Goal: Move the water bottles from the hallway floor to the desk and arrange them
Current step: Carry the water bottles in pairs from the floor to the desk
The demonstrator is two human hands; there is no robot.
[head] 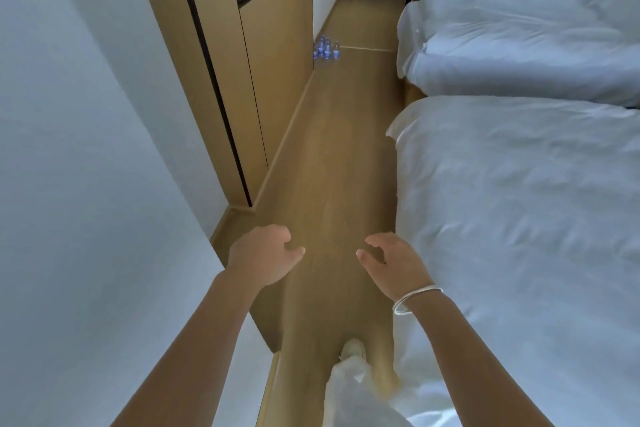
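Several clear water bottles [326, 49] with blue labels stand upright in a tight cluster on the wooden floor, far ahead beside the base of the wooden wall panel. My left hand [263, 255] and my right hand [394, 262] are held out in front of me over the floor, far short of the bottles. Both hands hold nothing, with their fingers loosely curled and apart. A silver bangle circles my right wrist. No desk is in view.
A narrow wooden floor strip [332, 156] runs between a white wall [86, 149] with wooden panelling [273, 55] on the left and two white beds [519, 201] on the right. A hallway opens beyond the bottles. My foot [353, 350] shows below.
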